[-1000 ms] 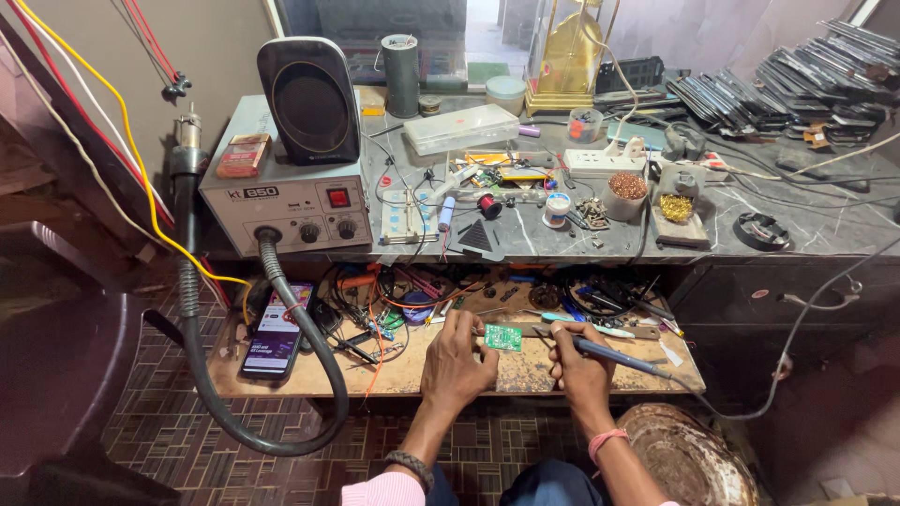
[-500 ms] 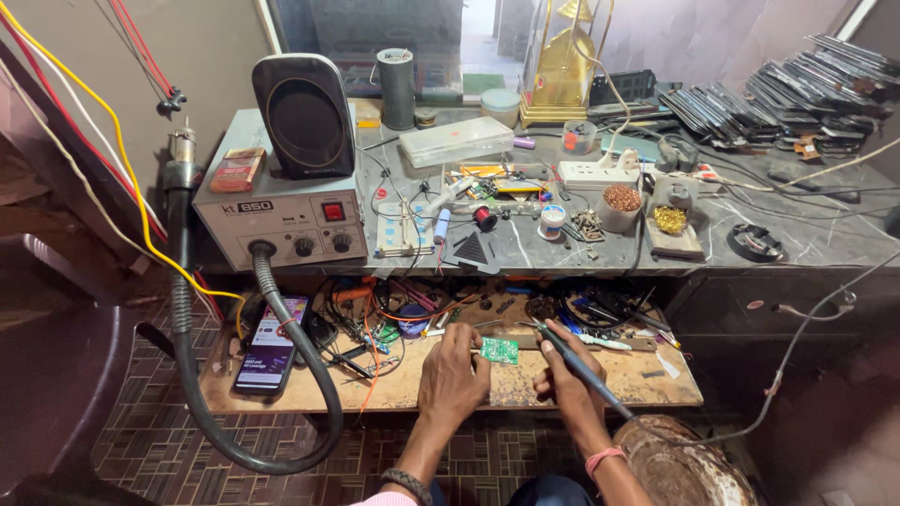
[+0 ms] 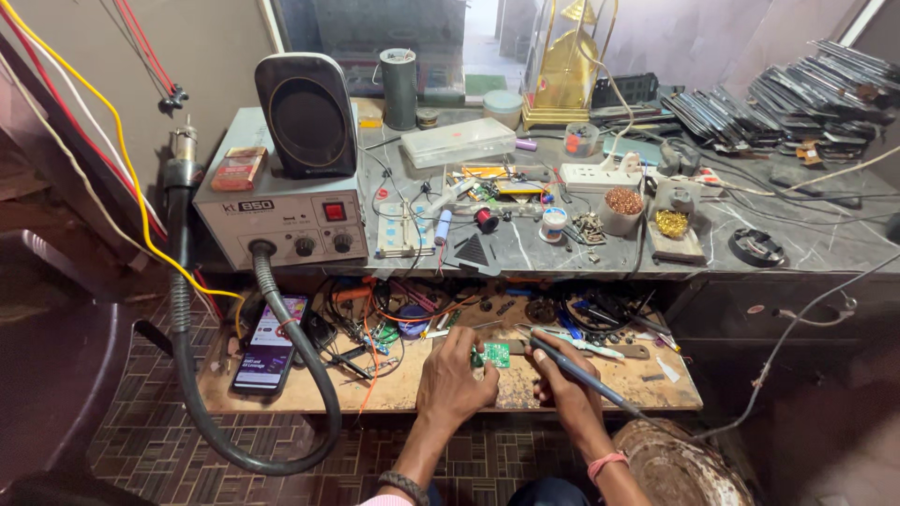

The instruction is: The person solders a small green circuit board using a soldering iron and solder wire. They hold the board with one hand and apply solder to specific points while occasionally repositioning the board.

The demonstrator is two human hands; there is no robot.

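My left hand [image 3: 456, 375] rests on the wooden shelf [image 3: 300, 394] and pinches a small green circuit board [image 3: 495, 354] by its left edge. My right hand [image 3: 565, 389] grips a blue-handled soldering iron [image 3: 574, 371] like a pen. Its metal tip points up and left, just to the right of the board. Both hands sit close together at the front of the shelf, with tangled wires and small tools lying behind them.
A grey hot-air rework station [image 3: 281, 217] with a thick black hose [image 3: 197, 394] stands at left, a dark speaker [image 3: 307, 112] on it. A lit phone [image 3: 270, 345] lies on the shelf. The marble bench [image 3: 806, 225] holds a power strip, small cups and stacked flat parts.
The view has shifted slightly and come closer. My right hand has tilted the soldering iron so its tip now points toward the board. My left hand stays on the board.
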